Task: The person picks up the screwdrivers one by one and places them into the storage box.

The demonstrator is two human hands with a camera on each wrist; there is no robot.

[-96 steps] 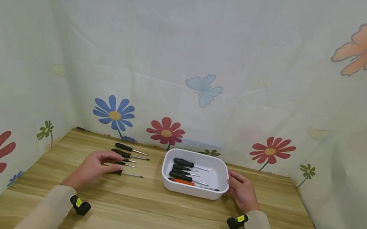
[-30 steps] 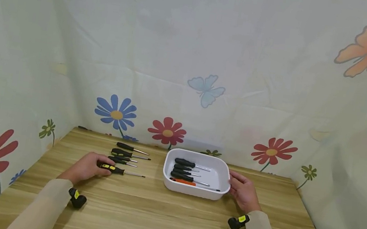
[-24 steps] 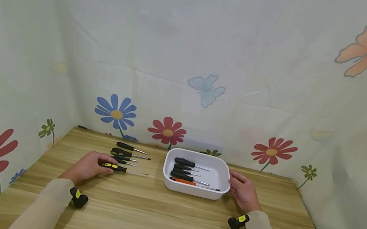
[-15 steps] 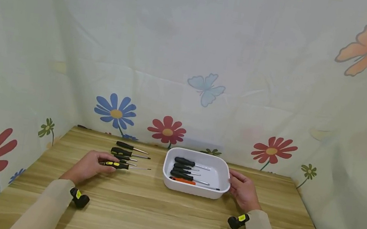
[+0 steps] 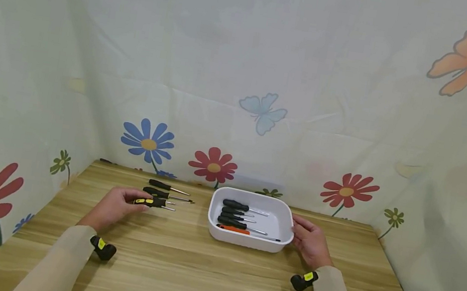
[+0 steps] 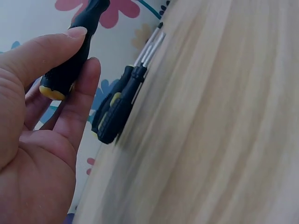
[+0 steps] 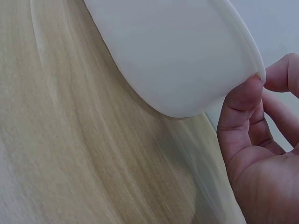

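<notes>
1. The white box [image 5: 242,240] is sitting on the wooden desk [image 5: 195,280], and the five screwdrivers inside it are lying with their handles toward its left end.
2. Left of the box, the left hand [image 5: 117,204] is holding a black-and-yellow screwdriver [image 5: 151,202]. Its fingers [image 6: 87,86] are clamping the handle from one side while the thumb is pressing from the other, so the gap between them is only as wide as the handle.
3. That screwdriver is pointing its shaft toward the box and, in the left wrist view, is hanging clear of the desk.
4. At the box's right end, the right hand [image 5: 311,241] is pinching the rim; its fingers [image 7: 240,100] are closing on the thin edge, nearly together, with the wall between them.
5. Also left of the box, a slim black screwdriver [image 5: 159,184] is lying farthest back, and a thicker screwdriver [image 5: 156,193] with yellow marks is lying just in front of it. Two thinner shafts are showing near the held handle, which is partly covering their own handles.
6. Within the box, four black-handled screwdrivers [image 5: 235,205] are lying roughly parallel, and an orange-handled screwdriver [image 5: 233,229] is resting beside the near wall.
7. Behind the box, a flower-printed cloth [image 5: 200,125] is hanging.
</notes>
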